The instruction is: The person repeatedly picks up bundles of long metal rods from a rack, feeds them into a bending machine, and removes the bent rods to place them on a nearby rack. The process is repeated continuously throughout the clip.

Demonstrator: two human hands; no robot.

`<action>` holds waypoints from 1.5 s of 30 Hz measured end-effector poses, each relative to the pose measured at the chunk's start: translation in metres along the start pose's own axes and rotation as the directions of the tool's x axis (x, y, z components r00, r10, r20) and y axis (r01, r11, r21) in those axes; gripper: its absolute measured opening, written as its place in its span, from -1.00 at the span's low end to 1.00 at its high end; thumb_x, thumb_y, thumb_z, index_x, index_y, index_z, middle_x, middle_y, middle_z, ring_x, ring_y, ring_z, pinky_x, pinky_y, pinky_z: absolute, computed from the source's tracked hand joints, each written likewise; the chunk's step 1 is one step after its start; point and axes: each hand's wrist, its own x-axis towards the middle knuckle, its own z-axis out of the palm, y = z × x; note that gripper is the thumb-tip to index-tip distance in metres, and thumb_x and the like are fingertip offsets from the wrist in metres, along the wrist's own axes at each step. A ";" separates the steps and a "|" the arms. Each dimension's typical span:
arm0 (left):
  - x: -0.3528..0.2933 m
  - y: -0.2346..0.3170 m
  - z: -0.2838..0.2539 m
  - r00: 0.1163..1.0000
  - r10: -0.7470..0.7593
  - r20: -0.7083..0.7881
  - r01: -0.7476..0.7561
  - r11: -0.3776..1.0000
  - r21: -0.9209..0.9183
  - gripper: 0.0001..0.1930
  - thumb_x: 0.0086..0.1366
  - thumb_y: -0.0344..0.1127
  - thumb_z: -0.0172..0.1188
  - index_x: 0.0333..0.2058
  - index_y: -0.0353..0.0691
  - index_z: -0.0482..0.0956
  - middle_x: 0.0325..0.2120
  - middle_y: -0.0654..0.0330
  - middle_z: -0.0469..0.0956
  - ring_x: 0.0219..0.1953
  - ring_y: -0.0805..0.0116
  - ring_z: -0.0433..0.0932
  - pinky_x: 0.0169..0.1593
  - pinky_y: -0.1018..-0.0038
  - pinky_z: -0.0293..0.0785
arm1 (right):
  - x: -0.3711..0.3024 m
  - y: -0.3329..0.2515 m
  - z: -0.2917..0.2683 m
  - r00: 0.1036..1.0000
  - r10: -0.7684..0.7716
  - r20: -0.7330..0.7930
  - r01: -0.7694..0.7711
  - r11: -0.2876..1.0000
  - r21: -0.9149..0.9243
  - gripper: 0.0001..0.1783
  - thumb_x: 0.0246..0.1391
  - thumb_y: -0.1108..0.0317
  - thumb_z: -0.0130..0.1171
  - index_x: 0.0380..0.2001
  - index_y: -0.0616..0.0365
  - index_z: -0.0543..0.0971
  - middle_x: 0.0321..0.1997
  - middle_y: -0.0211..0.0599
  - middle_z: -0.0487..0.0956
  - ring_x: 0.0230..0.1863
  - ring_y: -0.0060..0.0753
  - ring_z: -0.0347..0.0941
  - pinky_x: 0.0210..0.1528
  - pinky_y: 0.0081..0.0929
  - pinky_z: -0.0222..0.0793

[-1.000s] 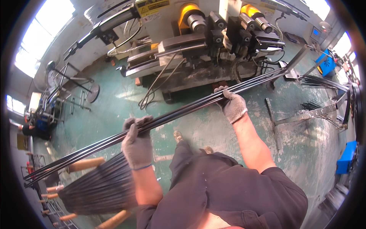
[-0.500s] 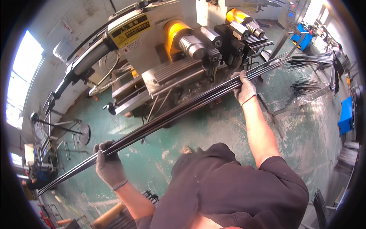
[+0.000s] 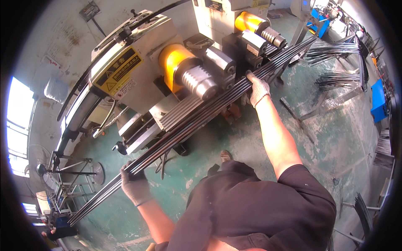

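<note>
Several long, thin dark metal rods [image 3: 178, 136] run slantwise across my front, side by side in a flat row, from lower left to upper right. My left hand [image 3: 136, 186], in a grey work glove, is closed round them near the lower-left end. Further up the row, my gloved right hand [image 3: 258, 90] grips them from the near side. Just beyond the rods stands a machine with a ridged steel roller [image 3: 199, 81] on a yellow housing [image 3: 171, 62]. Its grooved bed [image 3: 178, 112] lies right along the rods' far side.
A second ridged roller [image 3: 272, 37] stands further right. Bundles of rods [image 3: 335, 51] rest on a metal rack at the right, near a blue box [image 3: 378, 99]. A stand fan [image 3: 49, 178] is at the left. At the lower left, another person's dark sleeve [image 3: 63, 232] shows.
The rods have moved closer to the machine's bed and spread from a tight bundle into a flatter row. Both hands still hold them. The view has shifted, and the machine appears nearer.
</note>
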 end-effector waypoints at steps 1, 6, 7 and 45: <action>0.009 0.004 -0.003 0.998 0.016 0.060 -0.014 0.999 -0.031 -0.72 0.57 -0.19 0.16 -0.01 -0.32 0.59 -0.01 -0.02 0.66 0.16 -0.03 0.58 0.36 -0.02 0.47 | 0.006 -0.006 0.007 1.000 -0.005 0.022 0.005 1.000 0.007 -0.75 0.21 0.31 0.49 -0.17 0.16 0.64 -0.31 -0.30 0.68 -0.39 -0.27 0.63 -0.39 -0.24 0.53; 0.035 0.011 -0.017 0.987 0.079 -0.141 -0.080 0.997 -0.001 -0.75 0.53 -0.28 0.22 0.00 -0.36 0.61 0.00 0.02 0.66 0.18 0.02 0.58 0.35 0.02 0.52 | 0.053 0.002 0.021 0.989 -0.124 0.078 0.130 0.988 -0.087 -0.74 0.26 0.26 0.44 -0.17 0.19 0.61 -0.25 -0.20 0.71 -0.37 -0.24 0.65 -0.38 -0.28 0.53; 0.039 0.010 -0.024 0.985 0.088 -0.151 -0.086 0.996 0.020 -0.75 0.53 -0.29 0.23 0.01 -0.36 0.60 0.01 0.02 0.66 0.18 0.03 0.58 0.35 0.04 0.52 | 0.058 0.005 0.020 0.990 -0.099 0.104 0.106 0.992 -0.062 -0.74 0.26 0.25 0.44 -0.17 0.19 0.63 -0.24 -0.20 0.72 -0.36 -0.23 0.66 -0.35 -0.26 0.55; 0.092 -0.040 -0.022 0.961 0.027 -0.277 0.007 0.992 0.124 -0.63 0.62 -0.17 0.10 0.09 -0.43 0.54 0.04 0.02 0.61 0.11 0.16 0.58 0.32 0.21 0.50 | 0.040 0.029 0.063 0.996 0.088 0.023 -0.080 0.966 -0.244 -0.75 0.26 0.26 0.31 -0.27 0.28 0.69 -0.36 -0.16 0.68 -0.33 -0.12 0.67 -0.22 -0.22 0.60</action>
